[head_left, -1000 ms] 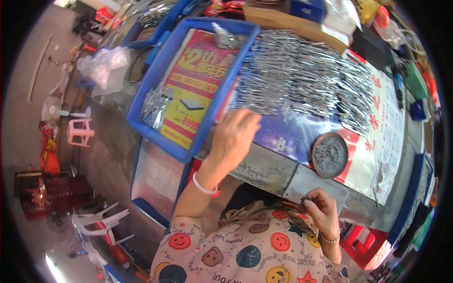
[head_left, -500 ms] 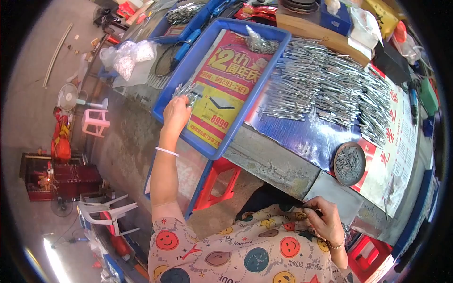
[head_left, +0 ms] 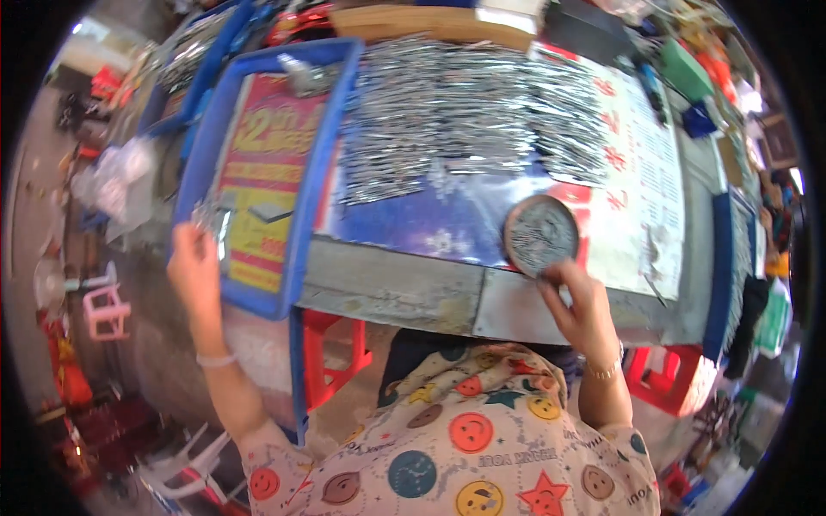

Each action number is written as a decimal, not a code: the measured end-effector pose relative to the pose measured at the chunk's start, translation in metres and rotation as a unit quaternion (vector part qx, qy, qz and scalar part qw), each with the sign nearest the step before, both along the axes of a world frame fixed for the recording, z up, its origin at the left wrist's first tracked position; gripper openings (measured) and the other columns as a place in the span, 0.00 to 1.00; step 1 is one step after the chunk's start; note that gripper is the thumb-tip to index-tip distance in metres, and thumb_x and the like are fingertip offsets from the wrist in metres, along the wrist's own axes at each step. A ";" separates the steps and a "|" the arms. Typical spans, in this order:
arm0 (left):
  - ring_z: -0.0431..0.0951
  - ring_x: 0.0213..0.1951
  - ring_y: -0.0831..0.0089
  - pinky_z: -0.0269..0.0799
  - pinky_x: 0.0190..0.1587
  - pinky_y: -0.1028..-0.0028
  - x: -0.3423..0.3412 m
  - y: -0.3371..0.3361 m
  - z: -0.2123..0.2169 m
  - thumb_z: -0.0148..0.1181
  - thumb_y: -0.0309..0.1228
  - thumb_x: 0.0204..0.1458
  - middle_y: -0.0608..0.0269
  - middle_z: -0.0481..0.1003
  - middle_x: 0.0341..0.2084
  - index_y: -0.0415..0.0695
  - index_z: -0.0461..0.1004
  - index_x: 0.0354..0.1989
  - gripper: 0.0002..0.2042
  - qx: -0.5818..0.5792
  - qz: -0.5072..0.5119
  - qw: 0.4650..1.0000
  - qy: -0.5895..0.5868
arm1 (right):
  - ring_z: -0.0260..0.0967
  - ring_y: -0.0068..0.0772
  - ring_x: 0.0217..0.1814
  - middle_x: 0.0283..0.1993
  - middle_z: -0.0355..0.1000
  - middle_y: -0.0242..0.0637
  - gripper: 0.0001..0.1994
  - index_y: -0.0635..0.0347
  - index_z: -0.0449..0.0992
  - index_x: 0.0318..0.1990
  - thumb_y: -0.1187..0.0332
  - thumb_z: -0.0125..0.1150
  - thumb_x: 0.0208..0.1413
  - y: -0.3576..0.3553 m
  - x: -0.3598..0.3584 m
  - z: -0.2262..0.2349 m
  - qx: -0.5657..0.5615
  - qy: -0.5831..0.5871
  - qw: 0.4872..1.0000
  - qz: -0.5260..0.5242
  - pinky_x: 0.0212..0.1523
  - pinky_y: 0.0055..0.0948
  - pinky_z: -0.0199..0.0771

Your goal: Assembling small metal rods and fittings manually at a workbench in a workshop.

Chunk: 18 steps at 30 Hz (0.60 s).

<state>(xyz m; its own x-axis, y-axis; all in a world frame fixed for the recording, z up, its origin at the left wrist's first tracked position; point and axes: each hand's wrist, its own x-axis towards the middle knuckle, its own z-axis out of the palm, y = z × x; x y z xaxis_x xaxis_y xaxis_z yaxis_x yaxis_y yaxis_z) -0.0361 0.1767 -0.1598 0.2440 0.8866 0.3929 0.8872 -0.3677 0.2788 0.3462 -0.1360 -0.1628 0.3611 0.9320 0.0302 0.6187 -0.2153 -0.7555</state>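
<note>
My left hand (head_left: 196, 267) reaches over the left side of a long blue plastic tray (head_left: 297, 288). Its fingers are drawn together beside a small bunch of thin shiny metal pieces (head_left: 206, 217); blur hides what they pinch. My right hand (head_left: 581, 305) is at the near rim of a round dark bowl (head_left: 514, 258), thumb and forefinger apart. Small grey metal pins (head_left: 538, 245) lie in the bowl. A clear plastic bag of small metal parts (head_left: 305, 77) rests at the tray's far end, on a pink and yellow printed sheet (head_left: 262, 185).
Thick rows of slender metal pieces (head_left: 482, 103) cover the table beyond the bowl. A wooden board (head_left: 430, 26) edges them at the back. White plastic bags (head_left: 125, 176) lie left of the tray. Red stools (head_left: 331, 361) stand below the table edge.
The view has turned right, shifting the table leftward in the picture. My right hand has risen from near my lap to the bowl. My left hand stays by the tray's metal pieces.
</note>
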 end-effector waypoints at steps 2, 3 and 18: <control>0.71 0.26 0.77 0.70 0.31 0.74 0.024 -0.040 0.019 0.61 0.24 0.51 0.63 0.73 0.25 0.40 0.69 0.34 0.07 0.001 0.020 0.996 -0.083 | 0.69 0.51 0.33 0.32 0.69 0.46 0.08 0.63 0.70 0.38 0.75 0.59 0.50 0.008 0.024 -0.009 -0.008 -0.085 0.996 -0.035 0.33 0.39 0.68; 0.71 0.26 0.77 0.69 0.31 0.75 0.034 -0.060 0.023 0.62 0.23 0.50 0.64 0.74 0.25 0.40 0.70 0.34 0.07 -0.017 -0.021 0.992 -0.127 | 0.69 0.51 0.33 0.32 0.69 0.46 0.08 0.63 0.70 0.38 0.75 0.59 0.50 0.012 0.032 -0.011 -0.012 -0.093 0.995 -0.043 0.33 0.39 0.68; 0.77 0.28 0.76 0.74 0.29 0.78 0.165 -0.218 -0.004 0.65 0.20 0.48 0.61 0.75 0.28 0.39 0.74 0.38 0.10 -0.366 -0.356 0.796 -0.326 | 0.70 0.52 0.35 0.34 0.69 0.48 0.08 0.62 0.67 0.35 0.74 0.56 0.47 0.029 0.052 -0.038 -0.093 -0.210 0.973 0.030 0.36 0.45 0.69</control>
<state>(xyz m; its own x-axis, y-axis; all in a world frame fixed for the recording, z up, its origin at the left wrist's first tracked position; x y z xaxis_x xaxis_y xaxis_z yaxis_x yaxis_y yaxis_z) 0.1291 -0.0409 -0.1640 0.7432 0.6638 0.0832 0.1060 -0.2397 0.9651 0.3986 -0.1066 -0.2008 0.2982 0.9545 -0.0072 0.8804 -0.2780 -0.3843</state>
